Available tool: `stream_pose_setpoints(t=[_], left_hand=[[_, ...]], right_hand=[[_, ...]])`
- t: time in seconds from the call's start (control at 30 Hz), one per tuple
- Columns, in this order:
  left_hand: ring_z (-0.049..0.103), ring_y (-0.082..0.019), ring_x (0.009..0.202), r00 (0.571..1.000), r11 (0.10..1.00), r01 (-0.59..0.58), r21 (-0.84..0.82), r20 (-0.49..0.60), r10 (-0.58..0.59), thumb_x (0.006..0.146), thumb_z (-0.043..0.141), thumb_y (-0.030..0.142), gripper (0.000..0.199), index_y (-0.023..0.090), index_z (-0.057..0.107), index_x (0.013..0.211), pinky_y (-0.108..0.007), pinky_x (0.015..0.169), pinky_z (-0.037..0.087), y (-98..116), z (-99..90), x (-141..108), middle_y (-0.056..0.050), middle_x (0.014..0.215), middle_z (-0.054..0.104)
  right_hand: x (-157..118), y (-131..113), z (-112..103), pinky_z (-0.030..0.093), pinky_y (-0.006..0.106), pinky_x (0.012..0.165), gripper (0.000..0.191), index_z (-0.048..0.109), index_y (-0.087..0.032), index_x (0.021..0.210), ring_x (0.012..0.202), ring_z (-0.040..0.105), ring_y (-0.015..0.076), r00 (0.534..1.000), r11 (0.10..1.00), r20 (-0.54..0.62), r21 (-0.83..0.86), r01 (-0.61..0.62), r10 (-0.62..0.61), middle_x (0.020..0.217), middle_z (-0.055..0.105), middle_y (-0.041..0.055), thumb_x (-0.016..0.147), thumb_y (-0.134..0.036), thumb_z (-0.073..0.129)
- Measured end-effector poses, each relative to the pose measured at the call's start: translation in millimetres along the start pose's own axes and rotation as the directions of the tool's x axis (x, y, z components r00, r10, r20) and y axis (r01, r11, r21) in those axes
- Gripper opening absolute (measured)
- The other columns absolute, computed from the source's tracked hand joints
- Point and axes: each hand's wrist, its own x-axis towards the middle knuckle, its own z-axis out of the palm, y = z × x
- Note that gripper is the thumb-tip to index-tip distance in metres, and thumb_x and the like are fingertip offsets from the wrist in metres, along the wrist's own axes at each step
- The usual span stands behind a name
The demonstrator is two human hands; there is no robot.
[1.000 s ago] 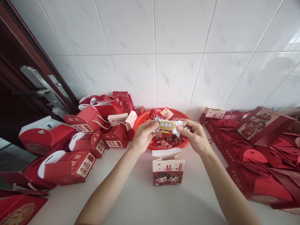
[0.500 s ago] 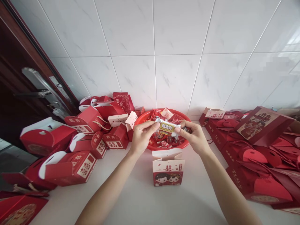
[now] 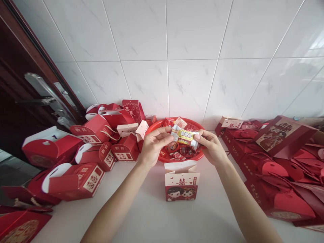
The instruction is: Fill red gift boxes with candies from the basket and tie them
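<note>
A candy in a yellow and clear wrapper [image 3: 186,135] is stretched between my two hands over a red plastic basket [image 3: 202,156]. My left hand [image 3: 155,143] pinches its left end between thumb and fingers. At its right end, my right hand [image 3: 211,143] grips it the same way. Wrapped candies, mostly red [image 3: 178,155], lie in the basket beneath. In front of the basket, a small red and white box [image 3: 181,189] printed with two cartoon faces stands upright on the white table, its top open.
Several red boxes [image 3: 76,180] crowd the table's left side. More red boxes and bags [image 3: 283,135] are piled on the right. Behind is a tiled wall [image 3: 141,33], and a dark door with a metal handle [image 3: 43,89] is at the left.
The yellow candy has shifted slightly right and its printed face now shows more fully. The fingers of both my hands have changed their hold a little. The box has stayed in place.
</note>
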Motion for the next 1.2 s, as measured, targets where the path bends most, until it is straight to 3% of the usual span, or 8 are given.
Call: stream_pose_setpoints(t=[0.3, 0.5, 0.67, 0.87, 1.0, 1.1, 1.2], left_hand=[[0.066, -0.013, 0.067, 0.997, 0.992, 0.079, -0.099, 0.035, -0.076, 0.052, 0.096, 0.023, 0.035, 0.019, 0.076, 0.08, -0.024, 0.062, 0.057, 3, 2.7, 1, 0.001, 0.069, 0.069], [0.066, -0.015, 0.075, 0.999, 0.995, -0.027, 0.093, 0.02, 0.026, 0.061, 0.091, 0.03, 0.028, 0.019, 0.075, 0.082, -0.025, 0.065, 0.056, 0, 1.3, -1, -0.001, 0.079, 0.07], [0.067, -0.018, 0.08, 0.991, 0.965, -0.113, 0.235, 0.097, 0.093, 0.069, 0.087, 0.036, 0.025, 0.02, 0.074, 0.083, -0.028, 0.071, 0.057, -2, 0.2, -4, -0.003, 0.084, 0.071], [0.069, -0.022, 0.082, 0.985, 0.943, -0.145, 0.299, 0.13, 0.111, 0.071, 0.085, 0.042, 0.025, 0.019, 0.074, 0.078, -0.034, 0.074, 0.057, -2, 1.3, -7, -0.004, 0.084, 0.073], [0.07, -0.023, 0.089, 0.982, 0.931, -0.168, 0.322, 0.131, 0.132, 0.078, 0.08, 0.043, 0.024, 0.021, 0.076, 0.087, -0.034, 0.08, 0.058, -1, 2.9, -7, -0.006, 0.092, 0.074], [0.068, -0.025, 0.103, 0.961, 0.898, -0.244, 0.366, 0.214, 0.174, 0.081, 0.076, 0.038, 0.019, 0.022, 0.077, 0.091, -0.036, 0.088, 0.057, 10, -0.3, -9, -0.009, 0.111, 0.071], [0.065, -0.026, 0.112, 0.889, 0.791, -0.345, 0.506, 0.445, 0.103, 0.086, 0.071, 0.031, 0.012, 0.023, 0.08, 0.088, -0.039, 0.094, 0.055, 30, -7.4, -18, -0.01, 0.118, 0.068]], right_hand=[[2, 1, -8, 0.046, 0.025, 0.062, 0.035, 0.067, -0.018, 0.073, 0.063, 0.057, 0.0115, 0.999, 0.997, 0.045, -0.076, -0.016, 0.019, 0.074, 0.066, -0.0001, 0.065, -0.045, 0.088], [1, 0, -9, 0.048, 0.026, 0.068, 0.036, 0.074, -0.018, 0.082, 0.072, 0.058, 0.0138, 0.997, 0.978, 0.06, -0.198, 0.059, -0.048, 0.082, 0.068, 0.002, 0.076, -0.053, 0.079], [-5, -7, -2, 0.049, 0.027, 0.067, 0.035, 0.075, -0.018, 0.083, 0.075, 0.06, 0.0161, 0.995, 0.944, 0.058, -0.315, 0.098, -0.083, 0.085, 0.069, 0.0036, 0.075, -0.052, 0.079], [-8, -12, -1, 0.051, 0.029, 0.067, 0.031, 0.076, -0.018, 0.082, 0.076, 0.061, 0.0178, 0.979, 0.906, 0.17, -0.387, 0.172, -0.114, 0.087, 0.07, 0.0053, 0.076, -0.048, 0.079], [-6, -10, -2, 0.049, 0.027, 0.066, 0.03, 0.075, -0.018, 0.08, 0.074, 0.061, 0.0163, 0.981, 0.906, 0.11, -0.377, 0.192, -0.162, 0.083, 0.069, 0.0035, 0.076, -0.048, 0.079], [-3, -6, -5, 0.048, 0.027, 0.063, 0.033, 0.073, -0.019, 0.08, 0.068, 0.059, 0.0151, 0.981, 0.909, -0.014, -0.381, 0.172, -0.191, 0.076, 0.067, 0.0017, 0.075, -0.05, 0.079], [3, -1, -10, 0.047, 0.027, 0.062, 0.034, 0.071, -0.018, 0.079, 0.065, 0.059, 0.0155, 0.973, 0.884, -0.078, -0.438, 0.164, -0.219, 0.072, 0.068, 0.0014, 0.075, -0.051, 0.078]])
